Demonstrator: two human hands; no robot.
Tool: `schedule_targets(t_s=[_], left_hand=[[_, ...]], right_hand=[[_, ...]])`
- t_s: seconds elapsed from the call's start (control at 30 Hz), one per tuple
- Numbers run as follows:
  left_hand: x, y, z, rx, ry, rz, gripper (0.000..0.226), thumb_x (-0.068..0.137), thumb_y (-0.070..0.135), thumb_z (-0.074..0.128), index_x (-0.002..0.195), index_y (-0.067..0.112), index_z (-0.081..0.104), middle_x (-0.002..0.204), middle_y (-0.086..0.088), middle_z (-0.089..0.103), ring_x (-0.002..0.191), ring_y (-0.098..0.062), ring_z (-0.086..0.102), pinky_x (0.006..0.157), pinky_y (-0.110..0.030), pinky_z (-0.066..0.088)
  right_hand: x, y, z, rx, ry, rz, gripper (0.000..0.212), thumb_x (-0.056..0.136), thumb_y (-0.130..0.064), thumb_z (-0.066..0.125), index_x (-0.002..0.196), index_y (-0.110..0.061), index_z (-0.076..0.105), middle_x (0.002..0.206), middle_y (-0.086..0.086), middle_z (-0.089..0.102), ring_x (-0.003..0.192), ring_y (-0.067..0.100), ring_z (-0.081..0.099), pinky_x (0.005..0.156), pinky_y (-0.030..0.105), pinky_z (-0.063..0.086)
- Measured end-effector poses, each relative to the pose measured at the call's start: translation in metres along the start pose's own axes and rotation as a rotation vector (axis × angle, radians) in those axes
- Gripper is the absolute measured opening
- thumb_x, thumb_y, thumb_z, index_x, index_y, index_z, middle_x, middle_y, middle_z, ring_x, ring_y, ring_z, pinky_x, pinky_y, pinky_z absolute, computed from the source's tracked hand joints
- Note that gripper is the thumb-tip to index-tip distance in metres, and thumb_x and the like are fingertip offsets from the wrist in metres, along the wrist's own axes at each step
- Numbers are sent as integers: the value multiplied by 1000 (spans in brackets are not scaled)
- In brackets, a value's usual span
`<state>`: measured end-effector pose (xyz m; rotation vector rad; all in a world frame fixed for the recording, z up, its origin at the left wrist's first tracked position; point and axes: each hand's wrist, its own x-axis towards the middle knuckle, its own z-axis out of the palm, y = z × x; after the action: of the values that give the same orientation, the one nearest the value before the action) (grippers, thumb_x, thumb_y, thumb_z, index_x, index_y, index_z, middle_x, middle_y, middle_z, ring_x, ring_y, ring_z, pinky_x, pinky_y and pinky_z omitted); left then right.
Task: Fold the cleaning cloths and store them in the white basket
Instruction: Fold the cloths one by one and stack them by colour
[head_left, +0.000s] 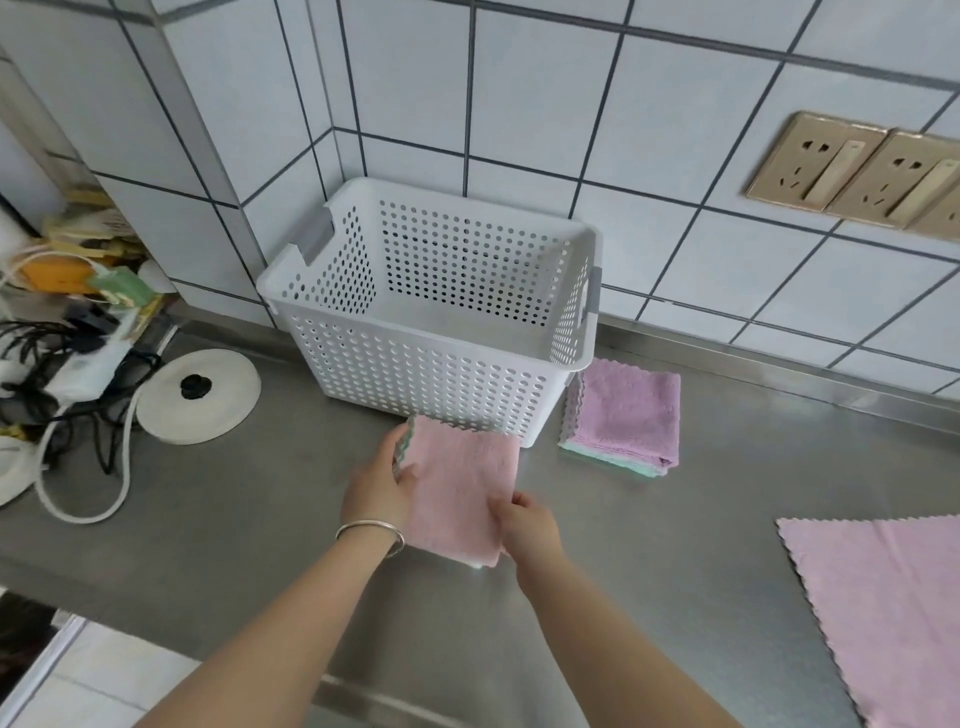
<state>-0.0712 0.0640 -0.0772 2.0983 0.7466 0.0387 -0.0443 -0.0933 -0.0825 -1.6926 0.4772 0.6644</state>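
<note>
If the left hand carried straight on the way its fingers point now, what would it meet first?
Most likely the near perforated wall of the white basket. The left hand, gripping the folded pink cloth, points up-frame toward it; depth is uncertain.

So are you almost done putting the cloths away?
Not yet. The basket looks empty. A folded pile waits beside it. Both hands, left and right, hold a folded pink cloth in front of the basket. One flat cloth on the right still needs folding.
</note>
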Motion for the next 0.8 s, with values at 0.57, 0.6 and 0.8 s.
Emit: schedule_targets(t_s=[0.57,0.6,0.8], left_hand=[[1,-27,19,866,-126,435,60,79,47,30,125,19,58,133,5,57,120,-16,54,94,-57,42],[2,-31,19,870,-170,382,65,80,49,26,131,18,51,139,3,50,125,-16,52,94,-59,41],[14,-37,16,792,-360,235,103,64,78,-19,148,20,-2,155,4,-17,146,-18,2,118,-40,16]], right_hand=[[22,31,15,-1298,102,-824,54,86,-36,34,133,-14,48,145,4,40,140,21,13,109,40,13],[24,31,18,-1307,75,-821,55,86,-39,34,133,-15,49,145,3,41,140,21,12,109,41,15],[28,5,10,-1309,-163,-712,60,97,-42,22,149,-23,0,153,-4,-22,137,14,-29,118,43,-5]])
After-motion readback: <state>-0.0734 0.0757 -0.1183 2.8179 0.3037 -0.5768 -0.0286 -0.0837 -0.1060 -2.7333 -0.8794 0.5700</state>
